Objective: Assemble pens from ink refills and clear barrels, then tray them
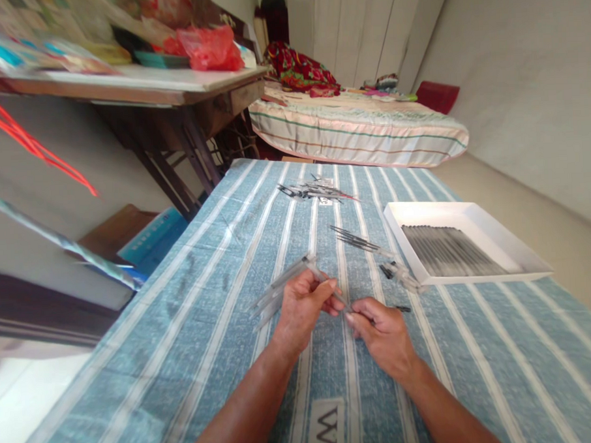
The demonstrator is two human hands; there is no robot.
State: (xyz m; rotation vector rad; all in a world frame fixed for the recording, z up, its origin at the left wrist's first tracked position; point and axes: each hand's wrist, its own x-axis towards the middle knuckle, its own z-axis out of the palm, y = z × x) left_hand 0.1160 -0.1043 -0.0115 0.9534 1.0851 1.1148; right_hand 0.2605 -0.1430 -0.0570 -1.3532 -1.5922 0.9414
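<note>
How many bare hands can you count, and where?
2: the left bare hand holds a slim grey tube above the blue striped tablecloth; the right bare hand is at the tube's nearer end.

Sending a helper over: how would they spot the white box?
Find the blue striped cloth, then look beyond the right hand, near the cloth's right edge. The shallow white box there holds slender sticks in a neat row, unlike the loose piles nearby.

A blue-and-white striped cloth covers the table. Thin dark pieces lie heaped near its far edge. A white box sits along the right edge, with slender dark sticks and small clear pieces beside it. Clear tubes lie nearer the left edge.
</note>
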